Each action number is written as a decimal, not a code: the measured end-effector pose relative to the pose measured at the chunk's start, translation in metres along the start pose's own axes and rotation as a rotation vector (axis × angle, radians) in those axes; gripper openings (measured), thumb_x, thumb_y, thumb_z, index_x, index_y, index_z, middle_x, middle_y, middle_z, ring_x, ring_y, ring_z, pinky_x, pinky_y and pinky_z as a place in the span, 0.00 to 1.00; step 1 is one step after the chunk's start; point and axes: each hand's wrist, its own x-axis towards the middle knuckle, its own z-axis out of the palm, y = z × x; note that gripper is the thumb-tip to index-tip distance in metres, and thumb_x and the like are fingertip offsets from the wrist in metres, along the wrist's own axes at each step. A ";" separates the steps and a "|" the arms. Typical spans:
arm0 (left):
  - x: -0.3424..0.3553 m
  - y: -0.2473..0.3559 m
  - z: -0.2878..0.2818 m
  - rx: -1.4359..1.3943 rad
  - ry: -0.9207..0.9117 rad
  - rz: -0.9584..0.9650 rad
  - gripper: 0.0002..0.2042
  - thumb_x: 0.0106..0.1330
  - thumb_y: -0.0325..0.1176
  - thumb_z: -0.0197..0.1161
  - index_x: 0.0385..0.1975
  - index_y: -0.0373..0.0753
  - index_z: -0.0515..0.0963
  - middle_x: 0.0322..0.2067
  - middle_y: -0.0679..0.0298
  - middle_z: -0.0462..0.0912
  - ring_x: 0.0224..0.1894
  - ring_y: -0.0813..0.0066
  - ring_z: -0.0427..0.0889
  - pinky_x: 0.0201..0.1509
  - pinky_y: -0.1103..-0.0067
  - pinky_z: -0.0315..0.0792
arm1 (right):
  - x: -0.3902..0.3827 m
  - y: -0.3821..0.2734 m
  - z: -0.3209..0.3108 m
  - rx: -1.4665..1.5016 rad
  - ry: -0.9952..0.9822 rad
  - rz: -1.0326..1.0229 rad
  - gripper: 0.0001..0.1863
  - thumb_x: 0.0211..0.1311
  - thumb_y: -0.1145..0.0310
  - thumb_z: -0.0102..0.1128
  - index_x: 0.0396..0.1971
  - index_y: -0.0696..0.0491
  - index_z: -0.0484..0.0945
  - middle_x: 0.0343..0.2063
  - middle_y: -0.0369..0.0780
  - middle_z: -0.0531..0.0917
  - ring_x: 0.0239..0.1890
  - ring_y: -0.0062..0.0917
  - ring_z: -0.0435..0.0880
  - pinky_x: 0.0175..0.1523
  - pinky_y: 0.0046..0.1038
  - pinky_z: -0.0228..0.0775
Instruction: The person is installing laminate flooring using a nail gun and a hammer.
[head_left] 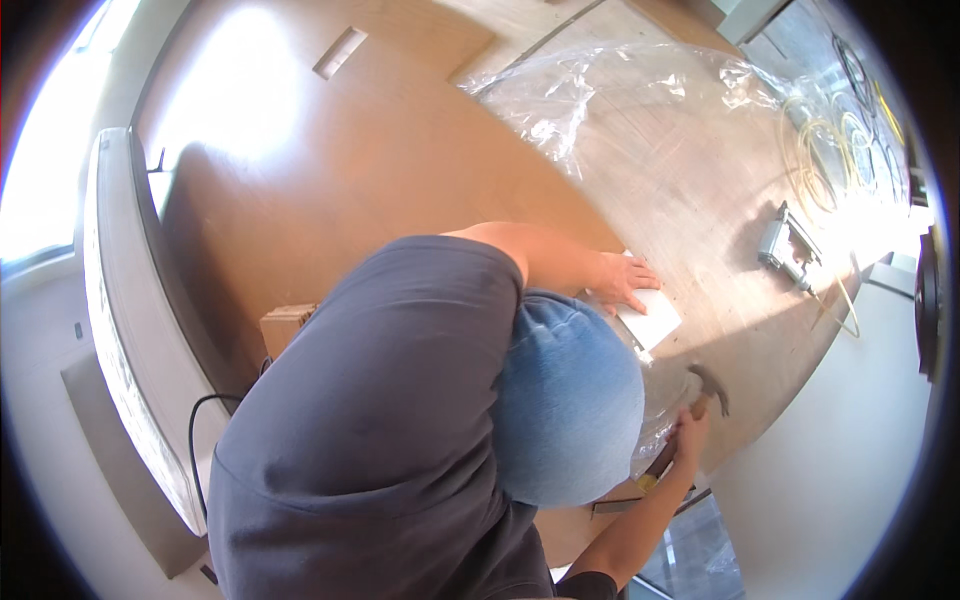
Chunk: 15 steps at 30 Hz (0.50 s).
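Head view: co-worker's left fingers (638, 278) on white piece (652, 320), right fingers (688, 428) around hammer (711, 384)

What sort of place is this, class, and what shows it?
Probably a workshop or building site: a claw hammer, what looks like a nail gun, and a large brown board.

A co-worker (360, 400) is before me, a hammer (712, 384) in their right hand (688, 436); a nail gun (788, 246) lies beyond to the right, coiled hoses (812, 182) behind it, plastic film (556, 130) left of the hoses.
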 end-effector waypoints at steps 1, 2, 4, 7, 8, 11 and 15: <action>-0.001 -0.001 0.004 -0.074 -0.007 -0.044 0.32 0.63 0.51 0.67 0.69 0.60 0.68 0.74 0.46 0.52 0.77 0.49 0.48 0.78 0.58 0.47 | -0.001 -0.005 -0.005 0.087 0.165 0.026 0.06 0.63 0.71 0.57 0.35 0.52 0.70 0.15 0.33 0.69 0.10 0.20 0.67 0.13 0.28 0.63; -0.001 -0.002 0.008 -0.179 -0.029 -0.059 0.32 0.63 0.51 0.67 0.69 0.60 0.68 0.74 0.47 0.52 0.77 0.48 0.48 0.78 0.58 0.47 | 0.000 -0.009 -0.003 0.297 0.265 0.074 0.05 0.64 0.70 0.56 0.30 0.50 0.69 0.14 0.33 0.69 0.10 0.20 0.67 0.14 0.27 0.61; -0.002 -0.005 0.013 -0.195 0.042 -0.014 0.33 0.63 0.50 0.67 0.69 0.60 0.67 0.75 0.49 0.51 0.77 0.48 0.48 0.79 0.57 0.46 | 0.005 -0.015 0.018 0.644 0.525 0.151 0.15 0.65 0.66 0.54 0.17 0.44 0.66 0.11 0.32 0.68 0.12 0.21 0.66 0.17 0.28 0.58; 0.000 0.000 0.014 -0.061 0.037 -0.030 0.33 0.63 0.49 0.67 0.70 0.60 0.66 0.74 0.49 0.52 0.77 0.51 0.51 0.78 0.57 0.49 | 0.011 -0.014 0.071 -0.235 0.281 -0.231 0.10 0.62 0.65 0.59 0.22 0.50 0.74 0.20 0.34 0.75 0.16 0.26 0.73 0.21 0.33 0.67; 0.001 -0.001 0.011 -0.061 0.027 -0.043 0.34 0.63 0.49 0.67 0.70 0.60 0.65 0.74 0.49 0.52 0.76 0.52 0.52 0.78 0.57 0.49 | 0.008 -0.012 0.082 0.155 0.067 0.071 0.09 0.61 0.67 0.62 0.27 0.53 0.73 0.20 0.35 0.75 0.17 0.24 0.75 0.21 0.31 0.72; 0.000 0.003 -0.001 -0.028 -0.020 -0.035 0.34 0.63 0.49 0.67 0.71 0.60 0.65 0.74 0.50 0.52 0.75 0.52 0.53 0.77 0.58 0.51 | -0.013 -0.008 0.064 0.297 -0.142 0.252 0.09 0.61 0.68 0.64 0.31 0.53 0.71 0.20 0.36 0.75 0.16 0.23 0.76 0.21 0.29 0.75; 0.001 -0.001 -0.007 0.055 -0.001 -0.035 0.34 0.63 0.49 0.67 0.71 0.60 0.65 0.73 0.50 0.53 0.74 0.52 0.55 0.76 0.60 0.53 | -0.020 -0.020 0.023 0.200 0.149 0.098 0.08 0.63 0.69 0.61 0.29 0.53 0.71 0.17 0.35 0.74 0.15 0.23 0.74 0.20 0.30 0.73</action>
